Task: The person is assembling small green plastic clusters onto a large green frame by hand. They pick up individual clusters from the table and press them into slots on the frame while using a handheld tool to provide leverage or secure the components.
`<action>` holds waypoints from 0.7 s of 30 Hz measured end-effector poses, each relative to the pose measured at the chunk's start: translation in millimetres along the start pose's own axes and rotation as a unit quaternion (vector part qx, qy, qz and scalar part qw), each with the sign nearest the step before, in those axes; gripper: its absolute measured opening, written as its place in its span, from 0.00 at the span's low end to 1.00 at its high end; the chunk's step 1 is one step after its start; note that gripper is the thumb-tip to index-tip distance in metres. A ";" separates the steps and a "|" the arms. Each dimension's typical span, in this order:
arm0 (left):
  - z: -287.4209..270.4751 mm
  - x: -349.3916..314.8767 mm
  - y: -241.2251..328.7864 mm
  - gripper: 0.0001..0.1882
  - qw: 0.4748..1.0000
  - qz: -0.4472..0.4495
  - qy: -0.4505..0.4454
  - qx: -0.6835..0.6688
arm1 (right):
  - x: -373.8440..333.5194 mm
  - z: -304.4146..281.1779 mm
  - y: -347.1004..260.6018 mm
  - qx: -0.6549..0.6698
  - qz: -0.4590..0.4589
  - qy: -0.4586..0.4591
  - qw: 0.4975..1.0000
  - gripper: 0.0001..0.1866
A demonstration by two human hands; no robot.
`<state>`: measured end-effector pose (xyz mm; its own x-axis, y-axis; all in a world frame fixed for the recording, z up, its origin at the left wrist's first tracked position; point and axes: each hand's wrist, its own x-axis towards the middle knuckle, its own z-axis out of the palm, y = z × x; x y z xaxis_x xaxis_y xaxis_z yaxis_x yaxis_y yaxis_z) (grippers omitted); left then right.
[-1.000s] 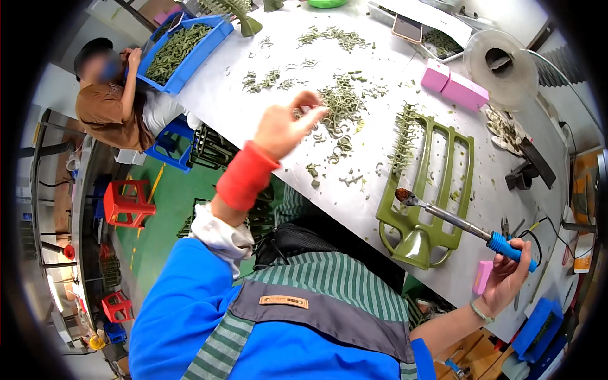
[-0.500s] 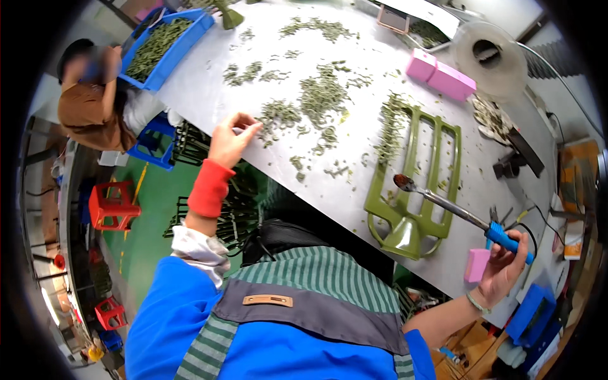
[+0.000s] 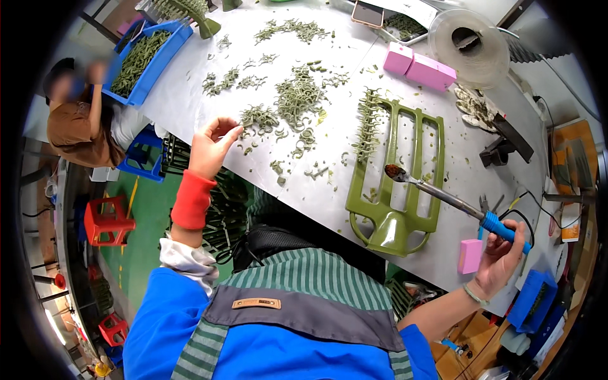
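One tool with a blue handle is held in the right hand, fingers closed around that handle near the right side of the pale table. The tool's straight shaft is bare, silvery metal, leading to a rounded end crusted dark reddish brown. That end appears over the green frame lying on the table. The frame is glossy olive, with long parallel bars, open slots between them and a flared base; small curved green bits bristle along its upper left bar. The left hand is near the table's edge, thumb and forefinger slightly apart; whether it pinches anything I cannot tell. Just beside it lies a small pile of loose, curled green pieces.
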<state>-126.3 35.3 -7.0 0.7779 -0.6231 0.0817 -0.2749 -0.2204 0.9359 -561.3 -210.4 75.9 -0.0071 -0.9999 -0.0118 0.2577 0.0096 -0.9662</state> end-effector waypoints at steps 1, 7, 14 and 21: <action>1.1 4.1 12.6 0.07 0.998 -0.014 -0.051 -0.021 | 1.5 -0.5 -0.2 0.004 0.003 -0.002 1.000 0.16; 68.8 32.7 99.7 0.08 0.971 0.085 -0.222 0.010 | 21.3 15.8 6.9 0.018 0.005 0.025 0.999 0.15; 183.9 86.4 111.9 0.09 0.901 0.333 -0.232 0.150 | 49.7 39.6 24.9 -0.023 0.002 0.033 0.999 0.16; 234.1 101.2 103.0 0.08 0.868 0.370 -0.223 0.245 | 68.4 51.4 49.5 -0.012 -0.006 0.002 1.000 0.16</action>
<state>-208.2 -226.1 17.5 0.0188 -0.9344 0.3556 -0.8981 0.1405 0.4167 -499.3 -278.9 40.5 -0.0146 -0.9999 -0.0014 0.2338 -0.0021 -0.9723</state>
